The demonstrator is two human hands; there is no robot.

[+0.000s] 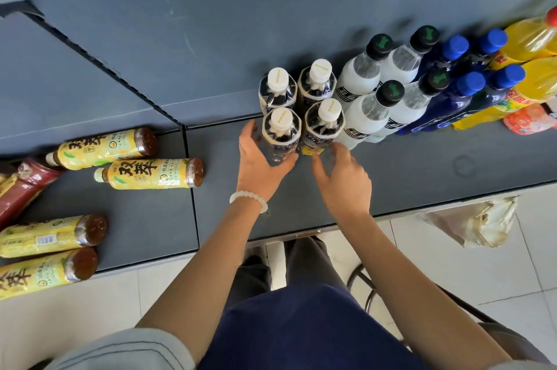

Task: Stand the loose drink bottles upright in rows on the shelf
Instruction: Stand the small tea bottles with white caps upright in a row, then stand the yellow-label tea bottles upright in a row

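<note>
Dark blue cloth over the person's lap filled the bottom of the view, and both bare forearms reached up from it to the shelf [422, 164]. Left hand [259, 158] curved its fingers round the near-left white-capped bottle [281, 134], which stood upright near the shelf's front edge. Right hand [343, 176] hovered just beside the near-right white-capped bottle [324, 125], fingers loosely spread and holding nothing. Those two fronted a block of four, with upright black-capped bottles [388, 98], blue-capped bottles [470, 89] and orange ones [536, 74] in rows to its right. Squaring this block appeared to be the step in hand. Four yellow-labelled bottles [150, 173] lay on their sides at the shelf's left end; fetching and standing one would likely come next.
</note>
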